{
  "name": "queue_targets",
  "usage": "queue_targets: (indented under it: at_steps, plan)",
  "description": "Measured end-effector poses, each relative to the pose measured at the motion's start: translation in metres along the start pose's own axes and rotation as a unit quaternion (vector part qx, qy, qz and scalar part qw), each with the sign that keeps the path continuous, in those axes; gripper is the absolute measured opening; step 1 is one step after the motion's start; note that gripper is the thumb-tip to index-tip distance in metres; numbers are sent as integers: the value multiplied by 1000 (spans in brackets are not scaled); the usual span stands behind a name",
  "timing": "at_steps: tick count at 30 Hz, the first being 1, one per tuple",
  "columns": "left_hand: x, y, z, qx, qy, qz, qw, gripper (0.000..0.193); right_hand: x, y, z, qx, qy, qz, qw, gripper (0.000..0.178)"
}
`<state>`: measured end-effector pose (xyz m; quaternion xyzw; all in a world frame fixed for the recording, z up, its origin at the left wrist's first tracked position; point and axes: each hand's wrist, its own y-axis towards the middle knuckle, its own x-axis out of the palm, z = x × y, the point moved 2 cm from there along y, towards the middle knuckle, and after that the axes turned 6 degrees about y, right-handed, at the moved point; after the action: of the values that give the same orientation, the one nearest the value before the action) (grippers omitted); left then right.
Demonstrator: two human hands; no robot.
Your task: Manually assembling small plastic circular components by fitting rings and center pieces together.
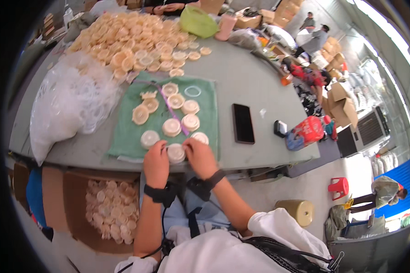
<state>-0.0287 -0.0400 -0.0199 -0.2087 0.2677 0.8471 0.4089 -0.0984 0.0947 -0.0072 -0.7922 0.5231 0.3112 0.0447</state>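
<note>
At the table's near edge, my left hand [156,160] and my right hand [200,157] are closed at the two sides of a cream round plastic cap [176,154], fingertips pinched at its upper rim. Whether a thin ring is also between the fingers is too small to tell. Under the hands lies a green cloth [123,132]. Other caps stand close by: a paler cap [150,139] beside my left hand, another cap [199,137] partly behind my right hand, and several more farther up. A purple strip [168,105] crosses the cloth, and a clear ring [192,91] lies at its far right.
A big heap of cream caps [127,38] covers the far left. Nearer stands a plastic bag [73,107] of clear rings. To the right lie a phone [243,123], a small dark case [280,128] and a red-blue package [305,133]. An open carton [77,209] of caps sits below left.
</note>
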Motion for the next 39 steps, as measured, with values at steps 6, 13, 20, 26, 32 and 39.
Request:
queue_targets:
  at_steps: [6, 13, 20, 26, 32, 39]
  plan:
    - [1, 10, -10, -76, -77, -37, 993, 12, 11, 5, 3, 8, 10, 20, 1000, 10]
    - [5, 17, -12, -45, -40, -43, 997, 7, 10, 10, 10, 39, 64, 13, 997, 10]
    - [4, 19, -4, -23, 19, -34, 999, 8, 10, 12, 12, 16, 49, 22, 998, 10]
    - [2, 7, -6, 5, 36, 12, 999, 14, 13, 10, 20, -38, 27, 33, 998, 10]
    - [-6, -14, -1, 24, 11, -50, 998, 39, 11, 2, 27, 19, 162, -8, 987, 15]
    - [-2, -10, 7, 106, 121, -1, 987, 54, -8, 8, 26, 100, 162, -84, 978, 20]
